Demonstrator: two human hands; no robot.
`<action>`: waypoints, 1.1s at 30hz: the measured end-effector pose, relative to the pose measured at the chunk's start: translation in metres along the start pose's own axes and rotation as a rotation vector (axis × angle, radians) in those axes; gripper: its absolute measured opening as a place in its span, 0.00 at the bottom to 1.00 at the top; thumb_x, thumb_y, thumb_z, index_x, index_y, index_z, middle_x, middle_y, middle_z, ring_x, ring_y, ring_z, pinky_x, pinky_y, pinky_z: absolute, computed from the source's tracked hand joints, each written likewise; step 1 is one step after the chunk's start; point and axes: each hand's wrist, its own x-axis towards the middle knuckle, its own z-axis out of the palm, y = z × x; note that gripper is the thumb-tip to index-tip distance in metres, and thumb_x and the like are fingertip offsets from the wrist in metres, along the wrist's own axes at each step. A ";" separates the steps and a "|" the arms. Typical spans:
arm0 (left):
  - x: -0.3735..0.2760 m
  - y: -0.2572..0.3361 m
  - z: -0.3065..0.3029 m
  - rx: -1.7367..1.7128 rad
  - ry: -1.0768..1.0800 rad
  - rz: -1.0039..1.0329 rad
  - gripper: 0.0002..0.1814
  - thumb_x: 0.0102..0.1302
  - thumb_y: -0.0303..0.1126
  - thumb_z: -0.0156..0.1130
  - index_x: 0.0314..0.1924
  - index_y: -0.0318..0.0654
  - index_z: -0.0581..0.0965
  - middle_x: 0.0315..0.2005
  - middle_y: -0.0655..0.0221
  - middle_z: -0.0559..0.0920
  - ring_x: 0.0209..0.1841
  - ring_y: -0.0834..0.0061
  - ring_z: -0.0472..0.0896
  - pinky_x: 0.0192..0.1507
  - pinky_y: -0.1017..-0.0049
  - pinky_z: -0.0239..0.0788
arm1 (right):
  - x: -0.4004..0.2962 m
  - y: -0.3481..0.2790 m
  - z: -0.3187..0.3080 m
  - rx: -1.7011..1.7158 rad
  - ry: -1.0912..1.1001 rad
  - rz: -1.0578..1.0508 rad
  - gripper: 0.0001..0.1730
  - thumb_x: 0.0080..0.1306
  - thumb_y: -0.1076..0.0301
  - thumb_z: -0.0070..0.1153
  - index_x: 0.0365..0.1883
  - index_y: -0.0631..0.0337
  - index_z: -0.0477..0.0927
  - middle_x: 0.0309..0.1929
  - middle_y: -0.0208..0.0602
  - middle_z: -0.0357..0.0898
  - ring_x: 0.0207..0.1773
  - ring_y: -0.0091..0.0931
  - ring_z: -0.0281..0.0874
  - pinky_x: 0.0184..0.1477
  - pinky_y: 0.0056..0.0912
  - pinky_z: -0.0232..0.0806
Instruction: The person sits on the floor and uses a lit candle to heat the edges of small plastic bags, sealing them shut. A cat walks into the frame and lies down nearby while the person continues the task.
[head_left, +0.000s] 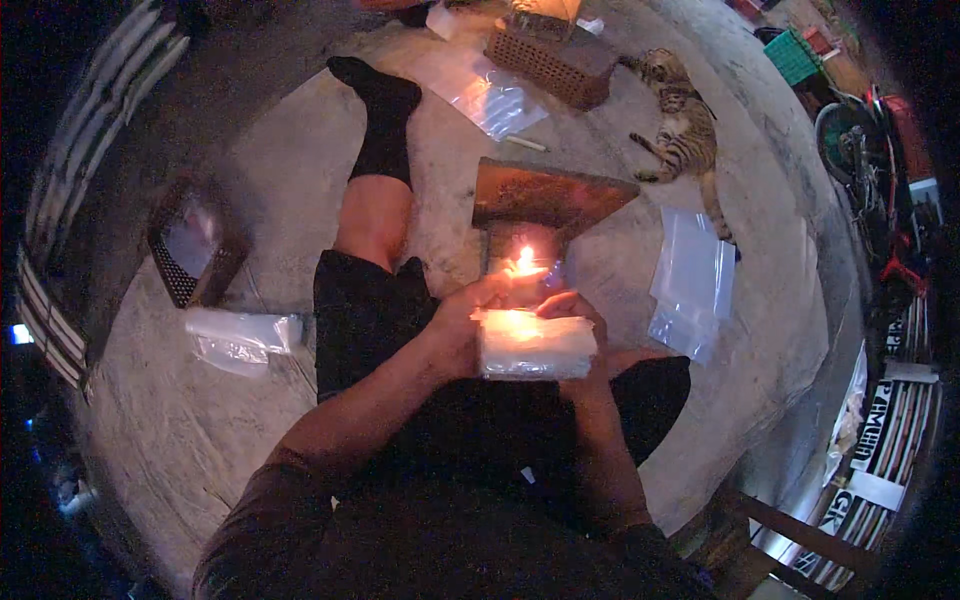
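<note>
A thick bundle of clear plastic (538, 349) rests between my two hands in front of my lap. My left hand (461, 319) grips its left side, fingers reaching toward a small flame (526, 259). On the other side, my right hand (581, 319) holds the right end, its thumb and fingers bent over the far edge. The flame burns just beyond the bundle and lights its top; what bears the flame is mostly hidden by my fingers. Behind the flame stands a brown, box-like piece (551, 195) with a slanted panel.
Flat plastic bags (691, 281) lie at right, more plastic (491, 105) ahead by a brown perforated basket (547, 71). A tabby cat (682, 124) lies beside it. Left are another basket (180, 274) holding plastic and a folded plastic stack (244, 337). My socked leg (382, 142) stretches forward.
</note>
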 end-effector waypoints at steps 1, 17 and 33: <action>0.002 -0.002 -0.003 0.016 0.001 -0.001 0.33 0.71 0.48 0.51 0.69 0.38 0.62 0.61 0.55 0.73 0.58 0.57 0.76 0.58 0.56 0.71 | -0.002 0.004 -0.002 0.069 0.025 0.024 0.11 0.58 0.66 0.60 0.38 0.60 0.79 0.38 0.38 0.81 0.39 0.26 0.79 0.42 0.28 0.72; -0.006 -0.007 -0.004 -0.004 0.057 0.150 0.31 0.74 0.48 0.47 0.68 0.33 0.62 0.63 0.54 0.71 0.60 0.58 0.75 0.62 0.58 0.68 | 0.003 0.005 0.006 0.165 -0.081 -0.004 0.23 0.65 0.47 0.52 0.40 0.62 0.77 0.41 0.38 0.79 0.41 0.27 0.78 0.44 0.30 0.72; -0.062 -0.027 -0.031 0.060 0.089 0.249 0.28 0.76 0.49 0.41 0.63 0.35 0.67 0.65 0.54 0.69 0.67 0.59 0.68 0.67 0.56 0.60 | -0.017 0.006 0.040 -0.008 -0.231 -0.115 0.25 0.64 0.55 0.60 0.51 0.65 0.74 0.48 0.40 0.78 0.47 0.24 0.78 0.47 0.30 0.72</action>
